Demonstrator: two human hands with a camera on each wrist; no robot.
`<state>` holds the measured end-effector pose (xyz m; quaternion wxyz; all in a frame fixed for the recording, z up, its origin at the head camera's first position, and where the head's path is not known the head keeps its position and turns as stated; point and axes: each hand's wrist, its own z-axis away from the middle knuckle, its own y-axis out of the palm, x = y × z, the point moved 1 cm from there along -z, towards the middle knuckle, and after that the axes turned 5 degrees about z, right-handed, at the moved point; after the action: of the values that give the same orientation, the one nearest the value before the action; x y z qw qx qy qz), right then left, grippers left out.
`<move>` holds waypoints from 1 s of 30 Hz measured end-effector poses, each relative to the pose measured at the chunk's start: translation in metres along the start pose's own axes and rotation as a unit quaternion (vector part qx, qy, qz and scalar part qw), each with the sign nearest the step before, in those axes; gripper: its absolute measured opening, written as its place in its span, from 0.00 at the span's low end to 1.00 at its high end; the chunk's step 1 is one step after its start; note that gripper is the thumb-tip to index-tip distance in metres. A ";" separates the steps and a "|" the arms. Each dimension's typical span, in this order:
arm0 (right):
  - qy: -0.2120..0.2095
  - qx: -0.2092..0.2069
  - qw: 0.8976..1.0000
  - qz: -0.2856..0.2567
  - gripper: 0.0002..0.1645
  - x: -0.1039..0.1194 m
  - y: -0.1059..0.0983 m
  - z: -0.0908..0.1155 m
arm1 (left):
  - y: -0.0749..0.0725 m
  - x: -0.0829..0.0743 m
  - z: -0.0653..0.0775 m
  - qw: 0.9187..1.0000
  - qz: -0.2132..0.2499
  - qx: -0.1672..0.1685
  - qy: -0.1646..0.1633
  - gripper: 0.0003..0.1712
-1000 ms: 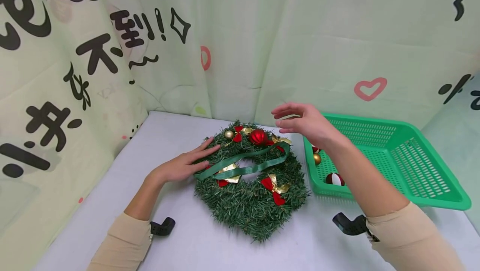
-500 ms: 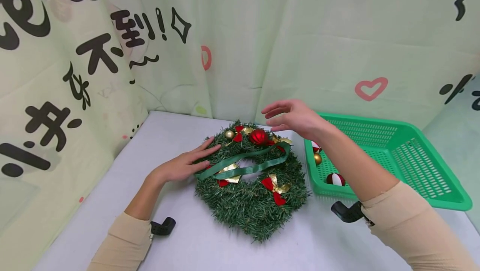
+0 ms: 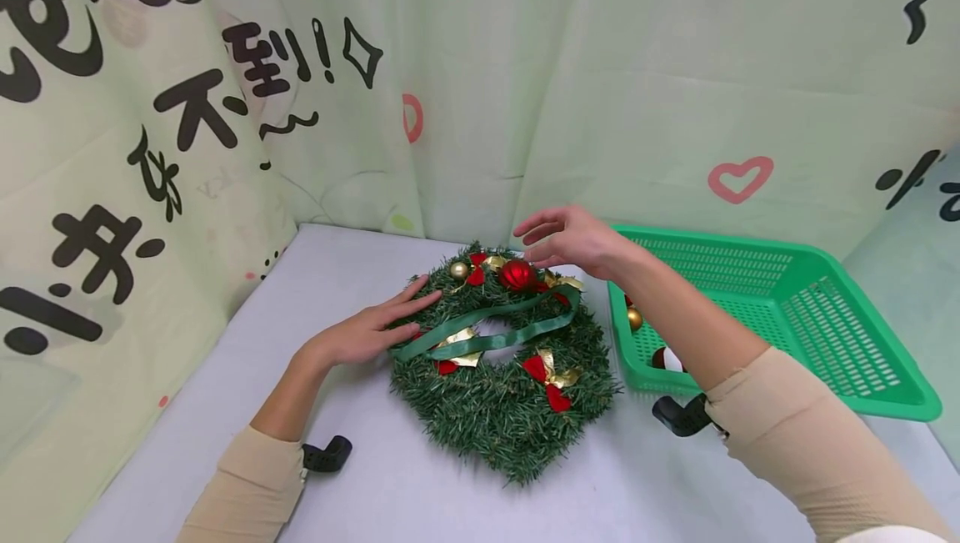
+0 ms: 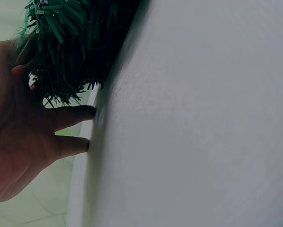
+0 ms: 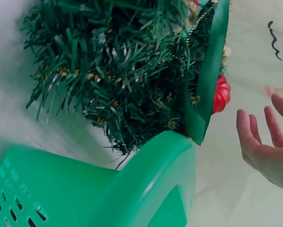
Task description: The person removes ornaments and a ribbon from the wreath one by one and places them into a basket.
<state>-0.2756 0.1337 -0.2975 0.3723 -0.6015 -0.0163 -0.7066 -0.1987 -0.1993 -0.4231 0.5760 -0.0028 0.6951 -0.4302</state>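
Observation:
A green artificial wreath [image 3: 502, 418] lies on the white table, trimmed with red-and-gold bows [image 3: 553, 380], a small gold ball [image 3: 458, 270] and a shiny red ball [image 3: 517, 275]. A loop of dark green ribbon [image 3: 525, 330] crosses its centre. My left hand [image 3: 363, 332] rests on the wreath's left edge with fingers spread; in the left wrist view, two fingertips of that hand [image 4: 23, 132] reach the tabletop beside the needles. Above the red ball hovers my right hand [image 3: 573, 240], loosely bent and holding nothing. The right wrist view shows this hand [image 5: 269, 156] apart from the wreath.
To the right stands a green plastic basket [image 3: 817, 259] with a gold ball [image 3: 634, 319] and a red-and-white ball [image 3: 671, 359] near its left wall. My right forearm passes over it. A printed curtain [image 3: 465, 151] hangs behind the table.
My right hand has moved left from beside the basket to over the red ball, dipping slightly at the end. The left hand and wreath stay put.

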 end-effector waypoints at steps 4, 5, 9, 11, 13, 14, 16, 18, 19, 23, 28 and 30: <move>0.010 0.006 1.000 0.012 0.28 -0.003 0.001 -0.004 | 0.000 0.000 -0.001 1.000 0.002 0.003 -0.002 0.33; 0.012 0.008 1.000 0.014 0.28 -0.004 0.001 -0.005 | 0.000 0.001 -0.001 1.000 0.002 0.004 -0.002 0.33; 0.014 0.018 0.999 0.024 0.28 -0.007 0.002 -0.008 | 0.000 0.002 -0.002 1.000 0.001 0.005 -0.002 0.33; 0.015 0.021 0.999 0.029 0.28 -0.008 0.002 -0.009 | -0.001 0.002 -0.002 1.000 0.001 0.005 -0.002 0.33; 0.018 0.025 0.999 0.030 0.28 -0.008 0.003 -0.010 | -0.001 0.001 -0.002 1.000 0.000 0.005 -0.002 0.33; 0.021 0.026 0.999 0.030 0.28 -0.008 0.004 -0.011 | -0.002 0.001 -0.002 1.000 0.001 0.005 -0.002 0.33; 0.026 0.032 0.999 0.031 0.29 -0.009 0.006 -0.012 | -0.002 0.000 -0.002 1.000 0.000 0.005 -0.001 0.33; 0.033 0.038 0.998 0.031 0.31 -0.009 0.007 -0.013 | -0.002 0.000 -0.002 1.000 0.000 0.006 0.000 0.33; 0.036 0.039 0.998 0.033 0.31 -0.010 0.008 -0.014 | -0.003 0.000 -0.002 1.000 0.000 0.006 0.000 0.33; 0.048 0.040 0.997 0.037 0.32 -0.012 0.012 -0.017 | -0.002 0.001 -0.002 1.000 0.003 0.006 0.000 0.33; 0.054 0.042 0.997 0.044 0.32 -0.014 0.016 -0.019 | -0.002 0.002 -0.001 1.000 0.007 0.006 -0.001 0.33; 0.053 0.041 0.997 0.048 0.32 -0.014 0.017 -0.019 | -0.001 0.002 -0.002 1.000 0.008 0.007 -0.001 0.33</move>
<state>-0.2824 0.1198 -0.3221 0.4302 -0.5477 0.0034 -0.7176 -0.2013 -0.2002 -0.4240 0.5797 0.0063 0.6918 -0.4305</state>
